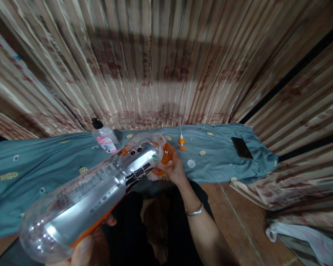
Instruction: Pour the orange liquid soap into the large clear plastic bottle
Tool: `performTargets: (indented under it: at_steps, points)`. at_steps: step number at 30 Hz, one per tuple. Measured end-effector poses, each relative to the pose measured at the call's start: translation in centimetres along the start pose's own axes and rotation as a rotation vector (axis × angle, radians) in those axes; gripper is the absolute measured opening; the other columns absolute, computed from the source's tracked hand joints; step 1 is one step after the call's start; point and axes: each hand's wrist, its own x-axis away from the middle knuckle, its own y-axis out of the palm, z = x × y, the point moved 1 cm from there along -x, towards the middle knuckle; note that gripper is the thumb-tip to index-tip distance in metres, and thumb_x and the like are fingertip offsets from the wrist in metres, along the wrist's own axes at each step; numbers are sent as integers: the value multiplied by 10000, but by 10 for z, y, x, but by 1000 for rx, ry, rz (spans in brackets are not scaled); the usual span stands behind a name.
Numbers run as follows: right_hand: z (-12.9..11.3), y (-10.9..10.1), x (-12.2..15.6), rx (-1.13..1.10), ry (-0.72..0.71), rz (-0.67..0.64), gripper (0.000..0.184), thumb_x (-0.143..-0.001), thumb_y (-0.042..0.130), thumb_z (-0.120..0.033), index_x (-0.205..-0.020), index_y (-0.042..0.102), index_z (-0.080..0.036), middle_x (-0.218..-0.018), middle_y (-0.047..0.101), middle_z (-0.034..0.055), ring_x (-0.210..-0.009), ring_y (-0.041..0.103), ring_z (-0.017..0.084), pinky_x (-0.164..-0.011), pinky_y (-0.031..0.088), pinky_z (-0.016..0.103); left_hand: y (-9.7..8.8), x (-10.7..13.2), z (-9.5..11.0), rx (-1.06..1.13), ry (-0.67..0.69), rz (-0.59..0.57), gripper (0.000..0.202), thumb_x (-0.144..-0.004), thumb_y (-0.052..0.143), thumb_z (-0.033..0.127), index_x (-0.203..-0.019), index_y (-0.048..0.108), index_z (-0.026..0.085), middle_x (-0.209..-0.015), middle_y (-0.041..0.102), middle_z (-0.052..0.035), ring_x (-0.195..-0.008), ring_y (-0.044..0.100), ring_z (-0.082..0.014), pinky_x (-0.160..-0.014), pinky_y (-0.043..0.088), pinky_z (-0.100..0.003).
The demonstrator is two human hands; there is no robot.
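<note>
A large clear plastic bottle (100, 188) with a silver and orange label lies tilted, its base toward me and its neck pointing away. My left hand (91, 247) grips it from underneath near the base. My right hand (173, 168) is closed around a small orange container (166, 155) held at the big bottle's mouth; a silver bracelet circles that wrist. The mouth itself is hidden behind the bottle's shoulder.
A teal cloth (224, 155) covers the surface ahead. On it lie a clear bottle with a black cap and pink label (105, 138), an orange pump with a white tube (181, 142), a white cap (191, 163) and a black phone (242, 147). Striped curtains hang behind.
</note>
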Motion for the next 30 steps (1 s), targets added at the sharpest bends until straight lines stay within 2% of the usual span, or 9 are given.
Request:
performTargets:
  at_steps: [3,9,15,19,24,30]
  points:
    - [-1,1,0,-32,6,12,705,-695,968,-446,-1302,678,-235,-1228,867,116,-1123,845,333,-1003,691,450,1,0,3,-5,-3,16,735,-612,995,436,-1322,826,354,-1250,787,-67,-817,591,-238,-504,508,-296]
    - [-1,-1,0,19,24,2,746,-682,978,-468,-1321,671,-235,-1242,861,115,-1150,836,338,-1014,684,454,14,-3,12,-33,-18,13,831,-514,1053,558,-1300,844,386,-1281,779,-58,-775,564,-215,-456,482,-275]
    - [1,-1,0,35,-8,-7,705,-714,976,-464,-1314,685,-235,-1232,864,104,-1168,831,330,-1034,678,449,10,0,10,6,5,-11,772,-646,1028,453,-1384,823,358,-1270,791,-66,-809,607,-218,-505,539,-284]
    - [2,-1,0,52,5,-4,745,-707,981,-468,-1343,680,-222,-1241,863,115,-1155,837,329,-1016,682,439,7,1,7,1,31,-25,782,-624,1032,485,-1370,828,374,-1271,790,-61,-783,604,-219,-469,507,-285]
    - [0,-2,0,73,1,-13,707,-710,985,-457,-1311,692,-230,-1224,865,113,-1150,839,331,-1003,691,439,8,1,8,-17,16,3,705,-647,989,420,-1333,837,362,-1236,809,-55,-696,598,-195,-497,539,-321]
    - [0,-1,1,40,12,15,701,-692,993,-435,-1298,699,-240,-1206,875,94,-1147,846,326,-1004,701,431,8,0,8,6,8,4,722,-623,1015,411,-1322,842,348,-1200,819,-37,-708,617,-194,-507,554,-304]
